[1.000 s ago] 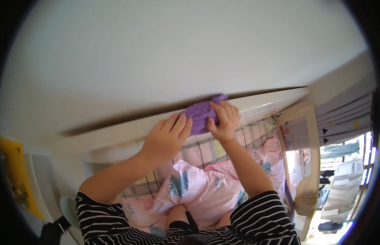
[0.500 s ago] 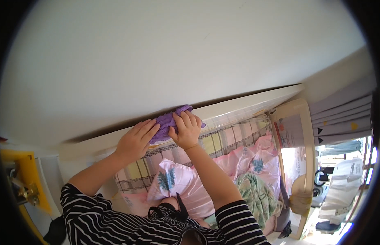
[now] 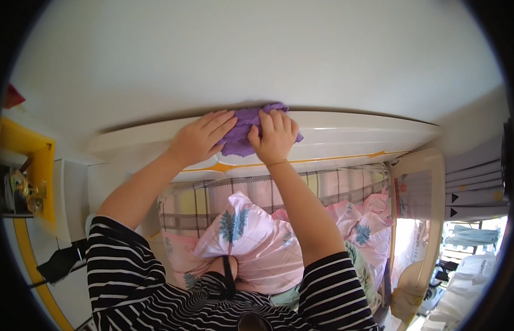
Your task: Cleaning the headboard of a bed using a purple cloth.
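A crumpled purple cloth [image 3: 243, 132] lies on top of a white headboard [image 3: 351, 138] with an orange trim line, against a pale wall. My right hand [image 3: 274, 138] grips the cloth from the right, fingers bunched into it. My left hand [image 3: 199, 139] lies flat on the headboard, its fingertips resting on the cloth's left edge. Both forearms reach up from striped sleeves at the bottom.
Below the headboard is a bed with a checked pillow [image 3: 213, 201] and a pink leaf-print pillow [image 3: 251, 240]. A padded bed rail [image 3: 414, 220] stands at the right, with grey curtains [image 3: 472, 187] beyond. A yellow shelf unit [image 3: 25, 176] is at the left.
Both hands and the purple cloth have slid leftward along the headboard's top while the view shifted, so more of the headboard's right end shows now.
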Demonstrator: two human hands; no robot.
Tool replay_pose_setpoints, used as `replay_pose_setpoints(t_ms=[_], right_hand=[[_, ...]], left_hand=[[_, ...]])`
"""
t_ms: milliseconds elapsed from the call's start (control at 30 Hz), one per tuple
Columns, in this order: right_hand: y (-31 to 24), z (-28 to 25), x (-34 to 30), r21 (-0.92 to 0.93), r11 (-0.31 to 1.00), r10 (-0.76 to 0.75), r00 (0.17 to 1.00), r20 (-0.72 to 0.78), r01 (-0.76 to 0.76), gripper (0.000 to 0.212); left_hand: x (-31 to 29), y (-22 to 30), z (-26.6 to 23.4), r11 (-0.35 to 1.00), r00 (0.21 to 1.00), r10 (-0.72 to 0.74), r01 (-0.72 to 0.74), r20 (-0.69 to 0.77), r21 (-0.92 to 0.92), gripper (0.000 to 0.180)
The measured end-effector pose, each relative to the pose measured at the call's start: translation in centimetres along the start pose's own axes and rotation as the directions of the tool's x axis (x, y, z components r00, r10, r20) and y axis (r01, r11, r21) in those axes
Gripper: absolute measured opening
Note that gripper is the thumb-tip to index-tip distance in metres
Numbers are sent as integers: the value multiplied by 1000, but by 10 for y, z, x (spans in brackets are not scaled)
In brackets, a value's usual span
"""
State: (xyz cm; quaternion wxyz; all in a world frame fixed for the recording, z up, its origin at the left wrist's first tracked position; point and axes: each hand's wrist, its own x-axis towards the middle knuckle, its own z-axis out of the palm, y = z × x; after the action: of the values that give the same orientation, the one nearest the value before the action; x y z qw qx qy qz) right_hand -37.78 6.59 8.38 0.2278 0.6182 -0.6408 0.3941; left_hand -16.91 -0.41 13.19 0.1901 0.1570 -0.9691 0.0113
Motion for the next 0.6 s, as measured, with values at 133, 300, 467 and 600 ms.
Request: replay_pose_setpoints(t_ms=[133,300,467,600], right_hand=[[-12,4,-10,13,999,-33,996,-85,34,28],[-7,3,-3,18,998,-54,985,-162,57,21],[-10,11,-7,12,999,-40,984,-173,43,20],[-17,10,-16,-18,999,-47,986,-162,44,20]], left_hand=[[-20,7,6,983,999,26,-18,-42,184,61],[-17,6,14,903,988,92,-31,-123,428,61],[-21,-1,21,920,985,85,-20,-151,391,57],[-32,1,24,926,983,79,-11,-167,378,56]])
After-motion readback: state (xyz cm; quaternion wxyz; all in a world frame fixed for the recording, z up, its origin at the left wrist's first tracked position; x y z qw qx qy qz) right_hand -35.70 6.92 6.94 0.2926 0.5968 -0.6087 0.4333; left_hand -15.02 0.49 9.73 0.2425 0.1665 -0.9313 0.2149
